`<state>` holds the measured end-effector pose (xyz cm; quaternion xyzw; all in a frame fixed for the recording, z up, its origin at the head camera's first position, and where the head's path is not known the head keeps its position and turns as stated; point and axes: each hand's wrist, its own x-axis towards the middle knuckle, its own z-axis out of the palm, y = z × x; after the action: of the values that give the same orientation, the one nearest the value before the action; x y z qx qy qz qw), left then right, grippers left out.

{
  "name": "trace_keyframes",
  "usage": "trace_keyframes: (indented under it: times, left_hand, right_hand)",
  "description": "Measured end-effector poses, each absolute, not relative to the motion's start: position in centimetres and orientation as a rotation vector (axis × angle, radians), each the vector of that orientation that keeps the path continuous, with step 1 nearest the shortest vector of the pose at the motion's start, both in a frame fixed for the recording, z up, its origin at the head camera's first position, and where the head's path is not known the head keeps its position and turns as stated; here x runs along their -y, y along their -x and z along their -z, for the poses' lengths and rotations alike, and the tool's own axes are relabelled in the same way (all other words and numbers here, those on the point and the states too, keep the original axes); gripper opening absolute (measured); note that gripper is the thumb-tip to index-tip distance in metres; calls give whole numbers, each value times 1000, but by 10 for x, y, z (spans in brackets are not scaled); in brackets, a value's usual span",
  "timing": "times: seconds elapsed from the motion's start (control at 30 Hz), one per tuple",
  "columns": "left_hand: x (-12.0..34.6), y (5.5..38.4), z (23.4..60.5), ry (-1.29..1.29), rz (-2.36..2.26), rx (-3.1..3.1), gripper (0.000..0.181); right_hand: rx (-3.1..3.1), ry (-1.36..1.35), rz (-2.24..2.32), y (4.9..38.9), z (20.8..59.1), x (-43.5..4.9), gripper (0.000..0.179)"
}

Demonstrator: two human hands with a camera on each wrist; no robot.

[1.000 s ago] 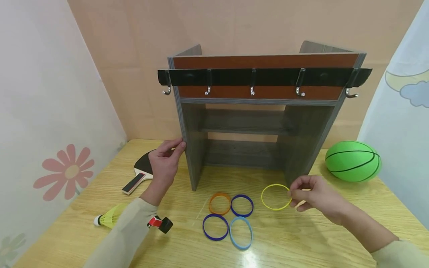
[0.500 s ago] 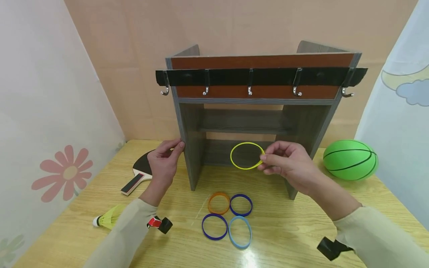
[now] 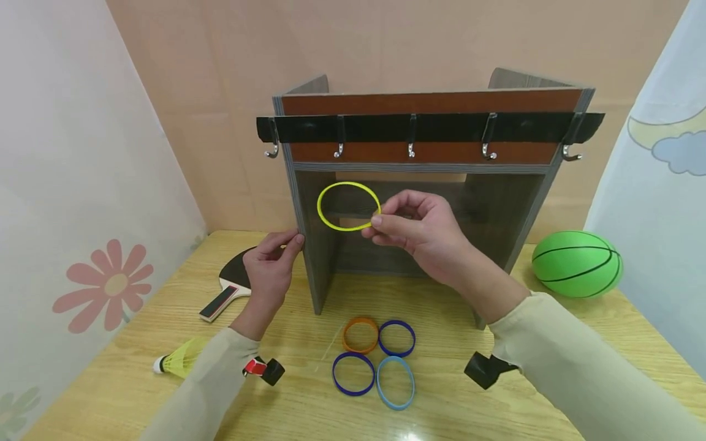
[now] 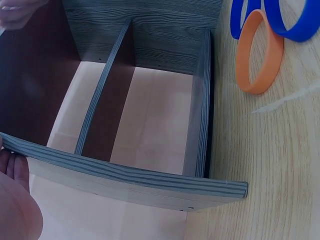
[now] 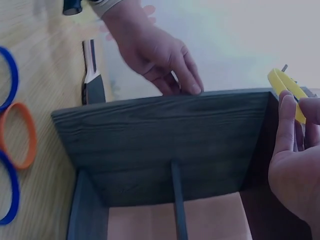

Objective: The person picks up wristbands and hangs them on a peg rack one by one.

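My right hand (image 3: 421, 229) pinches a yellow silicone wristband (image 3: 349, 184) by its right side, in front of the shelf opening and below the hooks. In the right wrist view the yellow wristband (image 5: 285, 85) shows between thumb and fingers. With thumb and fingertips, my left hand (image 3: 270, 263) grips the left side panel's front edge of the grey wooden shelf unit (image 3: 311, 245). Across the unit's top front runs a black strip (image 3: 375, 127) with several silver hooks, among them a left-end hook (image 3: 272, 150) and the one beside it (image 3: 339, 150); all hang bare.
Before the unit lie an orange wristband (image 3: 346, 337), two dark blue wristbands and a light blue wristband (image 3: 412, 380). A table tennis bat (image 3: 220, 301) and a yellow shuttlecock (image 3: 179, 360) are on the left. On the right sits a green ball (image 3: 576, 263).
My right hand has lifted the yellow wristband from low at the right, up and leftward to in front of the shelf. The left hand stays on the panel edge.
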<state>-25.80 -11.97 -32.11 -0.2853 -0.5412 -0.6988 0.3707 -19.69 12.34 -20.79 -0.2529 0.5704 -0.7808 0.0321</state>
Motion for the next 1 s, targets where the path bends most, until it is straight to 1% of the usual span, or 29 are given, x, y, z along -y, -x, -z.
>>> trace_keyframes:
  times: [0.2,0.37,0.53,0.7,1.0]
  left_hand:
    - [120,258,321,732,1786,1402,13]
    - [120,257,320,738,1797,1389,13]
    - [120,258,321,760,1777,1383,15]
    - [121,259,321,767,1750,1395,14]
    - [120,259,321,776,1745,1379,17]
  right_hand:
    - [-1713,827,2419,201,197,-101,10]
    - [-1692,858,2417,203,189,-86,13]
    - [-1701,875,2400,204,182,-74,12]
    - [-1694,863,2431,207,177,-62,9]
    - [-1680,787,2518,212,177,-48,9]
